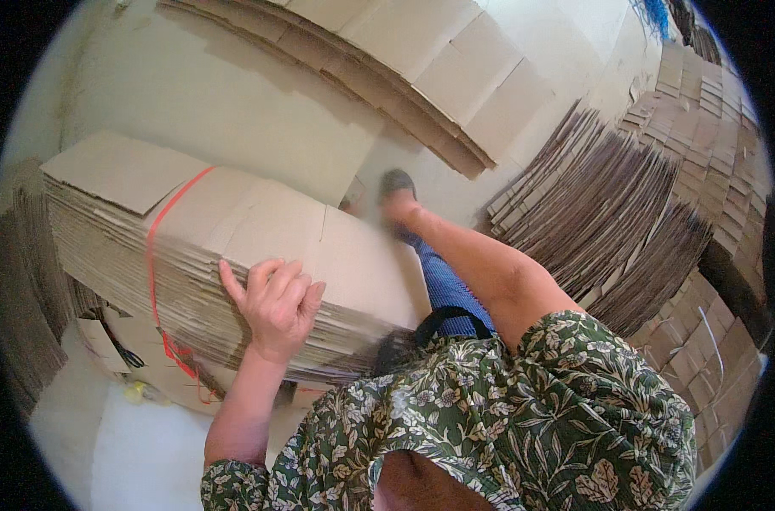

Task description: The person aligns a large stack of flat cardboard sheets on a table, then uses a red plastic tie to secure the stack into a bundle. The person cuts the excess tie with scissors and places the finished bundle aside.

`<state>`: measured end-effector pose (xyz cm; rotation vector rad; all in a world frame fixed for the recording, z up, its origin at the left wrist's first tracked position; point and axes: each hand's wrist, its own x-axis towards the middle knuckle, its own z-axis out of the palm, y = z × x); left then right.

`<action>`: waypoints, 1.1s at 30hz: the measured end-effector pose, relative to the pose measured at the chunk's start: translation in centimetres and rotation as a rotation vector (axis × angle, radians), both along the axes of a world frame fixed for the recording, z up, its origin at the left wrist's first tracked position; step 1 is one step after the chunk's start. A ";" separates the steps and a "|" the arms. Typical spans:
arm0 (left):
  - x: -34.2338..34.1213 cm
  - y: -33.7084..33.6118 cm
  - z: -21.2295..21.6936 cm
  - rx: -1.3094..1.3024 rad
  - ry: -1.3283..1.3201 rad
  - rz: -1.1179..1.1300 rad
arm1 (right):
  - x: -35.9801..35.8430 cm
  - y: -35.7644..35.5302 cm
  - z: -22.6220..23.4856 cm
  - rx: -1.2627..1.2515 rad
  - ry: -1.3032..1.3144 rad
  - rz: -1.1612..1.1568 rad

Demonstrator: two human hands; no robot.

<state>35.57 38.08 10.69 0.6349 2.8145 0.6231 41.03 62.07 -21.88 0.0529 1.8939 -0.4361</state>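
A thick stack of flat cardboard sheets (268, 209) lies in front of me on the left, with a red strap (153, 255) round it. The strap's loose, tangled part (176, 351) hangs low on the near side. My left hand (281, 308) rests at the near upper edge of the stack, its outer finger stretched out and the others loosely bent. Nothing shows in it. My right arm reaches forward past the stack's right end. My right hand (399, 207) is blurred beside a dark shoe (398, 181), and its fingers cannot be made out.
Another long pile of cardboard (456, 77) lies on the pale floor (234, 102) at the far side. To the right stand rows of upright cardboard sheets (592, 213) and more piled cardboard (703, 128). Further cardboard (25, 281) leans at the left edge. My blue-trousered leg (443, 281) is beside the strapped stack.
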 end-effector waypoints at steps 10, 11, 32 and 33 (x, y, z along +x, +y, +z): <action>0.6 0.7 2.1 -0.005 -0.010 -0.013 | -0.9 -5.1 0.6 -0.288 -0.127 -0.344; 0.6 0.9 1.9 0.010 -0.006 -0.003 | -1.2 -5.2 0.9 -0.310 -0.055 -0.321; 0.8 1.3 -6.2 0.212 0.098 0.120 | -15.6 -8.0 23.0 -0.838 0.322 -1.023; 0.7 1.6 -6.4 0.201 0.114 0.140 | -15.0 -8.1 23.7 -0.821 0.282 -1.038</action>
